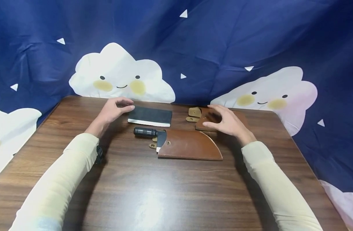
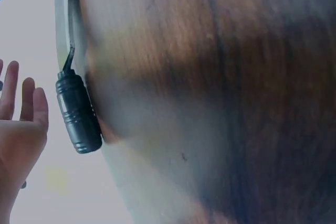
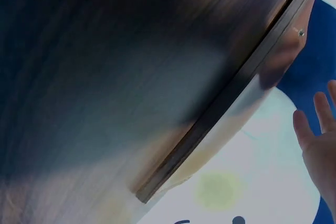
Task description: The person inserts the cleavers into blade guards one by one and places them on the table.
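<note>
My left hand (image 1: 113, 110) hovers by the left end of a bare cleaver blade (image 1: 150, 116), dark with a bright cutting edge, its fingers loosely bent and gripping nothing. In the left wrist view a black ridged handle (image 2: 79, 113) lies beside that hand. Over at the back right, my right hand (image 1: 227, 120) is held with thumb and fingers spread above a brown leather sheath (image 1: 203, 120) and partly hides it. Nearer to me lies a second cleaver, its black handle (image 1: 145, 132) pointing left and its blade mostly inside another brown leather sheath (image 1: 191, 145).
Everything lies on a dark wooden table (image 1: 170, 195) with rounded back corners. Behind its far edge hangs a blue curtain (image 1: 205, 38) printed with white clouds. Snap straps (image 1: 192, 119) stick out to the left from the back sheath.
</note>
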`<act>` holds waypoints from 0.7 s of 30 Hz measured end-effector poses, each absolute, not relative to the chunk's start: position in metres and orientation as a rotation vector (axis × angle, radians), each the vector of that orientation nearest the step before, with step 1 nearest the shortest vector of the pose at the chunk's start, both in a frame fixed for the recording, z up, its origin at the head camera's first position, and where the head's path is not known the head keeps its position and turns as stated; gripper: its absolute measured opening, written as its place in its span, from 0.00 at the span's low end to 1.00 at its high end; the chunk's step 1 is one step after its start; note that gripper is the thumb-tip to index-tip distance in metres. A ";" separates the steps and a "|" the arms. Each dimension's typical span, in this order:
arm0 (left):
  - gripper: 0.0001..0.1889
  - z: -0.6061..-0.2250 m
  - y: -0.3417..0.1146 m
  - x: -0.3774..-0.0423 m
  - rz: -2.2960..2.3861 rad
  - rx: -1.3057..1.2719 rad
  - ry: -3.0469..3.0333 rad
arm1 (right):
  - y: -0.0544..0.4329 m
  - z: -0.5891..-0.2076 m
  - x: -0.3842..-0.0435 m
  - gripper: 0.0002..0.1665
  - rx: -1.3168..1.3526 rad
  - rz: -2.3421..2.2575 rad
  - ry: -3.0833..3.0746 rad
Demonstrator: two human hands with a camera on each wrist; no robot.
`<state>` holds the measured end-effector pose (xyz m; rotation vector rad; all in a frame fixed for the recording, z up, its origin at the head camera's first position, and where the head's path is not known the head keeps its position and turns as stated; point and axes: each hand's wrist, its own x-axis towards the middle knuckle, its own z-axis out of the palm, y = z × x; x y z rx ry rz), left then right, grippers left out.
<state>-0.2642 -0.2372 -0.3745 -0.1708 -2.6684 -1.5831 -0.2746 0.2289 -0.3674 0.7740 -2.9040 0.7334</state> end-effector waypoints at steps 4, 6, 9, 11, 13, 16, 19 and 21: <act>0.22 -0.373 -0.238 -0.266 -1.571 -0.186 -2.700 | 0.234 -0.368 -0.278 0.52 0.745 0.719 -2.916; 0.22 -0.373 -0.240 -0.267 -1.570 -0.171 -2.707 | 0.236 -0.368 -0.281 0.53 0.746 0.709 -2.925; 0.22 -0.375 -0.243 -0.270 -1.586 -0.142 -2.691 | 0.238 -0.369 -0.286 0.55 0.725 0.702 -2.954; 0.22 -0.376 -0.244 -0.272 -1.592 -0.126 -2.677 | 0.240 -0.370 -0.289 0.56 0.706 0.705 -2.979; 0.22 -0.378 -0.244 -0.274 -1.595 -0.127 -2.667 | 0.242 -0.371 -0.292 0.56 0.684 0.701 -3.002; 0.22 -0.380 -0.243 -0.277 -1.596 -0.140 -2.658 | 0.244 -0.372 -0.294 0.58 0.674 0.689 -3.027; 0.22 -0.381 -0.243 -0.279 -1.573 -0.153 -2.660 | 0.247 -0.372 -0.294 0.58 0.677 0.670 -3.037; 0.23 -0.381 -0.243 -0.281 -1.554 -0.151 -2.659 | 0.248 -0.372 -0.294 0.59 0.675 0.656 -3.042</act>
